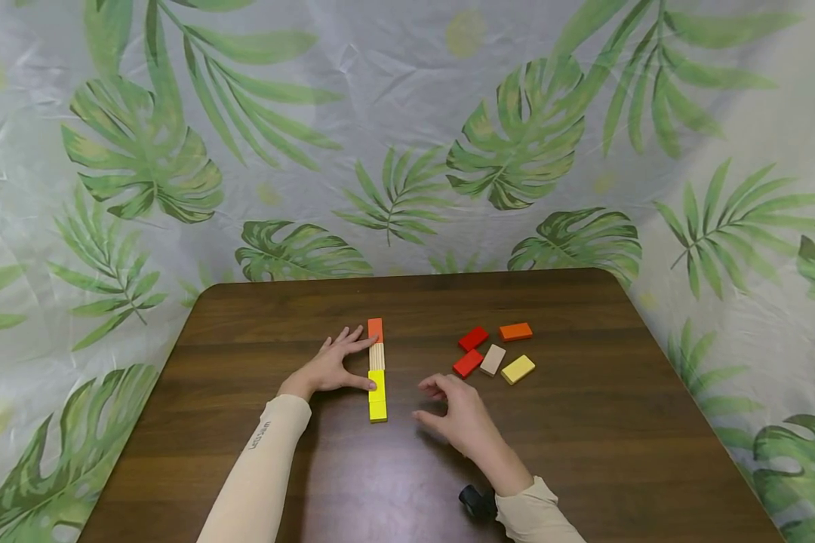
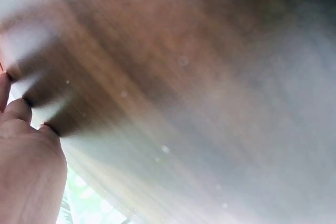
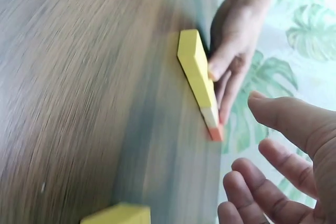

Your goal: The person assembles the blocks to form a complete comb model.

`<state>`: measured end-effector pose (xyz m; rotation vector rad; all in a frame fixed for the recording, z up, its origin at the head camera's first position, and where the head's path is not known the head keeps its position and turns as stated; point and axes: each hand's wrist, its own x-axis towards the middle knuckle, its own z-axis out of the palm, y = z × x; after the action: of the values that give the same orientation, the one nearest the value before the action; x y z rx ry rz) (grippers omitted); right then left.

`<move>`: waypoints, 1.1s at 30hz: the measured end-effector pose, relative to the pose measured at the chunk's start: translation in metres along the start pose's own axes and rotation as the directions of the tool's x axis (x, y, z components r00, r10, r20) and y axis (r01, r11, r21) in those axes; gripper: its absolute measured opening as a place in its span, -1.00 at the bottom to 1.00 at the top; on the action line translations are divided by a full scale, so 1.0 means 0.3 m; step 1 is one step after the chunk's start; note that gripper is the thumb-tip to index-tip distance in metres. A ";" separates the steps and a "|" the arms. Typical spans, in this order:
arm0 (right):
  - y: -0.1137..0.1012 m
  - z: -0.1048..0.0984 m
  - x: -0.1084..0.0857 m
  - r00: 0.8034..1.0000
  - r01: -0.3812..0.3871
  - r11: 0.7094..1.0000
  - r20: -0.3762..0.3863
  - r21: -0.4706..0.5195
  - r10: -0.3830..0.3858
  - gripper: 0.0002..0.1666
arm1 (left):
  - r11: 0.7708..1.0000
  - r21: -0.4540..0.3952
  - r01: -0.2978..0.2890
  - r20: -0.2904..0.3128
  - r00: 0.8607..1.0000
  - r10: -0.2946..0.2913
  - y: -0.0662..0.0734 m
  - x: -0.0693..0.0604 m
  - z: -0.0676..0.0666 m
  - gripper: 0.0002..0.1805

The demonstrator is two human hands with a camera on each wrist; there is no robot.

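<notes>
A straight row of blocks runs away from the near side in the head view: two yellow blocks [image 1: 377,407], a pale wooden block [image 1: 376,357] and an orange block [image 1: 375,326] at the far end. My left hand [image 1: 329,366] touches the row from its left side, thumb at the yellow part and index finger at the orange block, fingers spread. To the right of the row, my right hand [image 1: 465,418] is held with fingers loosely bent and nothing in them. The right wrist view shows the row's yellow end [image 3: 190,51] and the right hand [image 3: 283,166] apart from it.
Right of the row lie two red blocks [image 1: 473,338], an orange block [image 1: 515,332], a pale block [image 1: 493,360] and a yellow block [image 1: 518,369]. A black object [image 1: 477,501] is by the right wrist. A leaf-patterned cloth [image 1: 407,113] hangs behind the brown table [image 1: 244,309].
</notes>
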<state>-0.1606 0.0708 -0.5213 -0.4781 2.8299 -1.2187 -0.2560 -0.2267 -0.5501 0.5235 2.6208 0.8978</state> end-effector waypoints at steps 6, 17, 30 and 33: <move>0.042 -0.049 -0.035 0.998 -0.054 0.998 -0.035 -0.027 0.053 -0.52 | 1.000 -0.007 -0.002 0.001 1.000 0.002 0.002 0.000 0.000 0.12; 0.147 -0.097 -0.109 0.989 -0.135 0.985 -0.081 -0.110 0.127 -0.42 | 1.000 -0.009 -0.005 -0.005 1.000 0.005 0.003 0.002 0.002 0.12; 0.193 -0.103 -0.180 0.968 -0.250 0.959 -0.048 -0.135 0.245 -0.08 | 1.000 -0.016 -0.002 -0.001 1.000 0.001 -0.001 0.000 0.000 0.12; 0.194 -0.096 -0.184 0.967 -0.256 0.955 -0.049 -0.148 0.252 -0.01 | 1.000 -0.015 -0.002 -0.002 1.000 0.002 -0.001 0.000 0.000 0.12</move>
<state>-0.1277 0.1446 -0.5482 -0.0923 2.9080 -0.9748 -0.2560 -0.2270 -0.5503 0.5221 2.6140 0.9185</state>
